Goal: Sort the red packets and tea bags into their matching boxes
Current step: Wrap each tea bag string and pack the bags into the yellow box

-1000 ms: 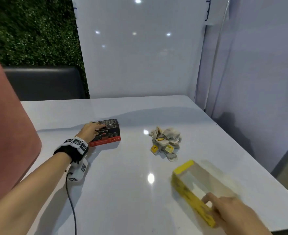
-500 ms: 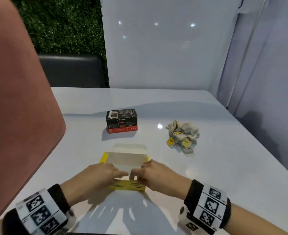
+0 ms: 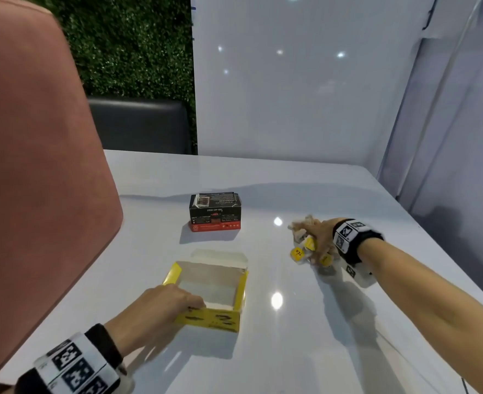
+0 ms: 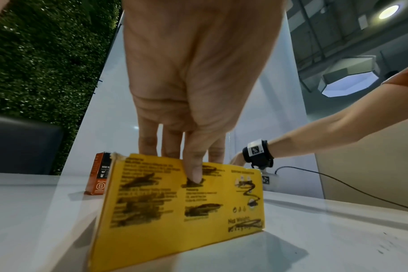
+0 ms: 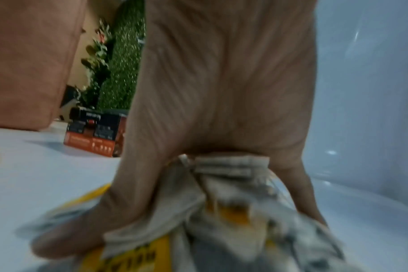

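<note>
An open yellow box [image 3: 236, 294] stands on the white table [image 3: 305, 351] near me, its inside bare. My left hand [image 3: 177, 304] grips its near wall [image 4: 175, 198], thumb on the outside and fingers [image 4: 148, 141] over the rim. To the right lies a pile of pale tea bags with yellow tags [image 3: 301, 248]. My right hand [image 3: 318, 240] closes over that pile and grips a bunch of tea bags [image 5: 224, 202]. A black and red box [image 3: 214, 213], closed, stands behind the yellow one; it also shows as the black and red box [image 5: 93, 136] in the right wrist view.
A pink chair back [image 3: 35, 166] rises at the left edge of the table. A white wall panel [image 3: 305, 95] stands behind the table, with a dark seat [image 3: 141, 126] and green hedge [image 3: 126, 44] at the far left. The table's right edge [image 3: 433, 237] drops off.
Both hands were at the yellow box half a second ago. My right hand has left it and moved right onto the tea bag pile, gripping it. The left hand stays on the box.
</note>
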`<action>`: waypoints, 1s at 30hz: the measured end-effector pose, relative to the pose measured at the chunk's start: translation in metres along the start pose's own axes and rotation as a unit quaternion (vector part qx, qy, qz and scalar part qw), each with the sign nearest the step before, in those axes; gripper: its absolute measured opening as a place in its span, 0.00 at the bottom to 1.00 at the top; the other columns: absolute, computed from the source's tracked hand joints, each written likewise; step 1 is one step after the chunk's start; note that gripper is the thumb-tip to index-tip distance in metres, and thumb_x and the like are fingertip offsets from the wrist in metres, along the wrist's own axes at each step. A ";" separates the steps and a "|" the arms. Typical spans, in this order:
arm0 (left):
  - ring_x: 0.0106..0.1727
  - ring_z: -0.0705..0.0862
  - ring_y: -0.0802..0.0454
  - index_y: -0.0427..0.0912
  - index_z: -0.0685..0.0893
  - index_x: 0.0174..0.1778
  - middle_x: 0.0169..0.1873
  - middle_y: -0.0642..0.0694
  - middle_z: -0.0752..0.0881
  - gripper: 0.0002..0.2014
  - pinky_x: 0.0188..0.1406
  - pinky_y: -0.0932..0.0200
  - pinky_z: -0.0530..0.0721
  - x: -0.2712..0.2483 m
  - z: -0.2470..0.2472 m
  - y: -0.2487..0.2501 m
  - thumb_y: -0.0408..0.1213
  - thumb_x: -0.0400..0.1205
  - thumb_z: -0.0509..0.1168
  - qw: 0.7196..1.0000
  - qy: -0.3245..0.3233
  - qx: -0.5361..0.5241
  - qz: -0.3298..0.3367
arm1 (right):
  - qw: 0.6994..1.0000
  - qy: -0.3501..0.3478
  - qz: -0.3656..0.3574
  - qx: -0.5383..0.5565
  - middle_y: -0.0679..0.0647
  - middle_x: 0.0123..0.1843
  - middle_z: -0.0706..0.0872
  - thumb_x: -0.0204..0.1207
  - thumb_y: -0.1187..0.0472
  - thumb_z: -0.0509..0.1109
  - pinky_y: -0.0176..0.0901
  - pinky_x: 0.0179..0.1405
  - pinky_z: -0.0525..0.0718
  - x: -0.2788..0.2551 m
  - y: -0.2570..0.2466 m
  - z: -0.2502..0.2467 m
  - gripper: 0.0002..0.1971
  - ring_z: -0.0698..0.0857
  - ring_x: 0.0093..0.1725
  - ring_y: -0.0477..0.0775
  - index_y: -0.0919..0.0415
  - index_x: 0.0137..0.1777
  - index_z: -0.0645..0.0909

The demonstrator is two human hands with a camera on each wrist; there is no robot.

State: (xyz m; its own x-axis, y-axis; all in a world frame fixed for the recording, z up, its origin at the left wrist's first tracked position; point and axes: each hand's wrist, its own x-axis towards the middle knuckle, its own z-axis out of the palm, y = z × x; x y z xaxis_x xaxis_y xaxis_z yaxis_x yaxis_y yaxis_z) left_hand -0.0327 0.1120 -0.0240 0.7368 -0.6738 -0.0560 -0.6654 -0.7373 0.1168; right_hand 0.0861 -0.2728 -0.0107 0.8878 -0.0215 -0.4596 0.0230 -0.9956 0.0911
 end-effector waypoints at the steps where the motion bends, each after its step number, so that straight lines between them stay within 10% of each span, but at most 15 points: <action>1: 0.44 0.82 0.59 0.59 0.80 0.54 0.45 0.56 0.86 0.09 0.38 0.62 0.75 0.001 -0.001 0.000 0.42 0.82 0.59 1.000 0.000 0.000 -0.003 | 1.000 -0.001 -0.008 0.006 0.54 0.82 0.56 0.59 0.44 0.81 0.47 0.75 0.65 0.000 0.000 0.003 0.57 0.63 0.79 0.55 0.39 0.81 0.44; 11: 0.34 0.74 0.54 0.56 0.74 0.33 0.30 0.51 0.75 0.13 0.31 0.59 0.66 0.004 -0.007 0.003 0.33 0.79 0.58 0.997 -0.007 -0.047 -0.057 | 0.995 0.031 -0.053 0.084 0.51 0.73 0.72 0.61 0.46 0.80 0.48 0.69 0.70 -0.053 -0.036 0.024 0.43 0.71 0.72 0.59 0.43 0.75 0.64; 18: 0.29 0.70 0.59 0.59 0.77 0.28 0.25 0.54 0.72 0.18 0.28 0.67 0.66 0.001 -0.010 -0.001 0.35 0.82 0.58 0.995 -0.017 -0.082 -0.052 | 0.988 0.015 -0.123 0.087 0.52 0.71 0.71 0.52 0.40 0.79 0.55 0.68 0.74 -0.127 -0.095 0.089 0.50 0.66 0.70 0.60 0.38 0.76 0.59; 25: 0.61 0.80 0.56 0.55 0.79 0.66 0.59 0.56 0.82 0.20 0.58 0.59 0.79 0.000 -0.002 -0.007 0.32 0.80 0.66 0.995 0.069 -0.068 -0.029 | 0.988 0.020 -0.124 0.085 0.52 0.78 0.66 0.59 0.43 0.80 0.53 0.69 0.70 -0.140 -0.098 0.089 0.53 0.64 0.74 0.58 0.40 0.80 0.52; 30: 0.57 0.81 0.63 0.50 0.81 0.65 0.58 0.55 0.84 0.20 0.56 0.74 0.76 -0.015 -0.018 0.054 0.31 0.78 0.68 0.955 0.210 -0.206 0.048 | 0.968 0.057 -0.148 0.196 0.51 0.80 0.62 0.62 0.46 0.80 0.51 0.75 0.67 -0.150 -0.082 0.077 0.51 0.65 0.77 0.55 0.36 0.80 0.50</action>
State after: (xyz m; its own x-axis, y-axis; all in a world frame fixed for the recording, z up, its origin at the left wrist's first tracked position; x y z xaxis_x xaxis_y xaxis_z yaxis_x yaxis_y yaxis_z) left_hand -0.0776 0.0833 0.0007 0.7159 -0.5941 0.3667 -0.6919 -0.5332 0.4868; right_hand -0.0846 -0.1949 -0.0175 0.9141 0.2581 -0.3128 0.1280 -0.9154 -0.3816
